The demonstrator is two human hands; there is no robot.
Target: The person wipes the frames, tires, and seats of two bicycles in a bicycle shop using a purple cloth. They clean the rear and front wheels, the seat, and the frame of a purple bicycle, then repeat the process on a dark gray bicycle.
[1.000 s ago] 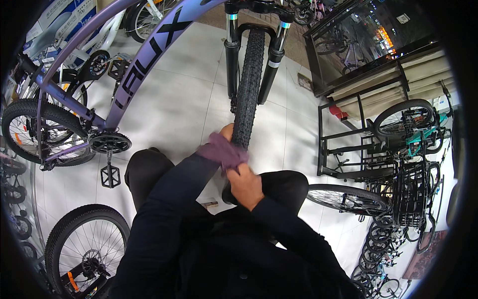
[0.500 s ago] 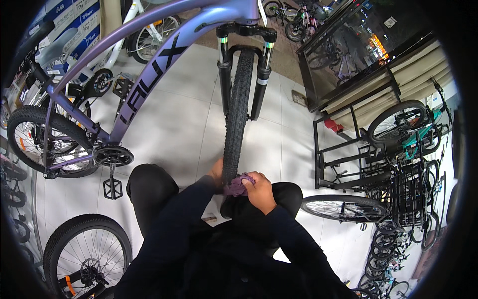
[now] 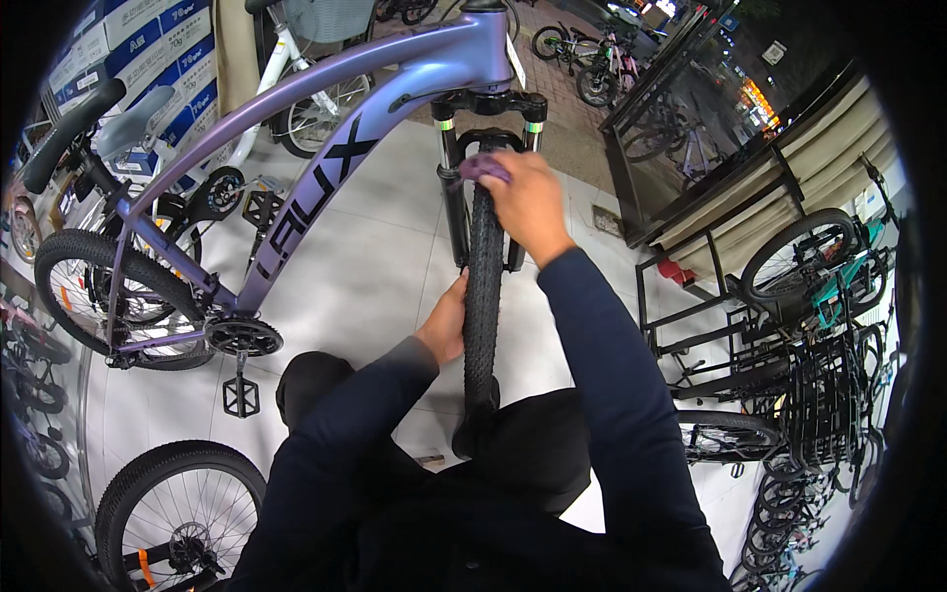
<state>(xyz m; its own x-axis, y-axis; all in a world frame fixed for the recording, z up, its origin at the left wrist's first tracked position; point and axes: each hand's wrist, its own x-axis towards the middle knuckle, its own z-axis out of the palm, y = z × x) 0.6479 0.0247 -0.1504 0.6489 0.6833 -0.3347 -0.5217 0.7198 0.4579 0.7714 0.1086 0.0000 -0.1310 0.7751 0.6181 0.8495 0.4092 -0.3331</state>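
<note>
A purple bicycle frame [image 3: 330, 148] stands before me, its black front fork [image 3: 455, 202] straddling a knobby front wheel [image 3: 482, 286] that points toward me. My right hand [image 3: 531, 205] is closed on a crumpled purple cloth [image 3: 485, 170], pressed against the tread high up, just below the fork crown. Lower down, at the wheel's left side, my left hand [image 3: 448, 321] grips the wheel; its fingertips are partly hidden by the tire. My knees are on either side of the wheel's lower end.
A loose-looking wheel [image 3: 182, 513] is at the lower left, beside my leg. A pedal [image 3: 241, 397] sticks out from the purple bike's crank. More bicycles [image 3: 809, 395] crowd the right, near a black metal rack [image 3: 681, 345]. Stacked boxes [image 3: 148, 69] stand at the back left.
My right hand has carried the cloth up along the tire from its near, low end to below the fork crown. My left hand has shifted slightly up the wheel's side. The view has shifted slightly.
</note>
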